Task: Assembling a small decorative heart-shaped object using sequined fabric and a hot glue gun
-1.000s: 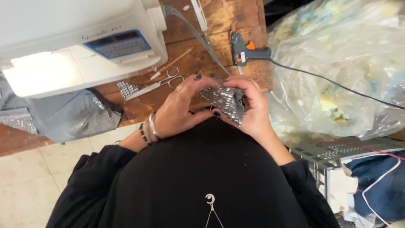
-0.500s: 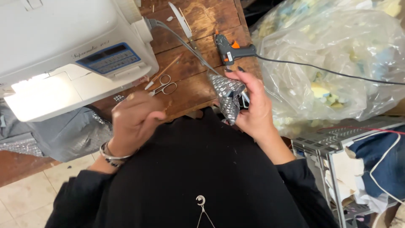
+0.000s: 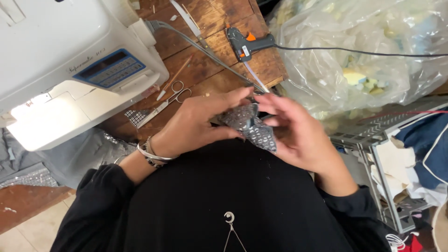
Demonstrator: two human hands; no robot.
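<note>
Sequinned grey fabric piece (image 3: 249, 125), folded small, sits at the frame's centre, pinched between the fingers of your left hand (image 3: 196, 126) and your right hand (image 3: 298, 135), both closed on it. Above them on the brown wooden table (image 3: 219, 51) lie small silver scissors (image 3: 165, 100) and a black glue gun (image 3: 247, 43); a white sewing machine (image 3: 65, 65) fills the upper left.

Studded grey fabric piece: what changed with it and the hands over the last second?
The left hand, which had drawn away half a second ago, came back and took hold of the studded grey fabric piece again. The right hand kept its hold throughout. The scissors, glue gun and sewing machine stayed put.
</note>
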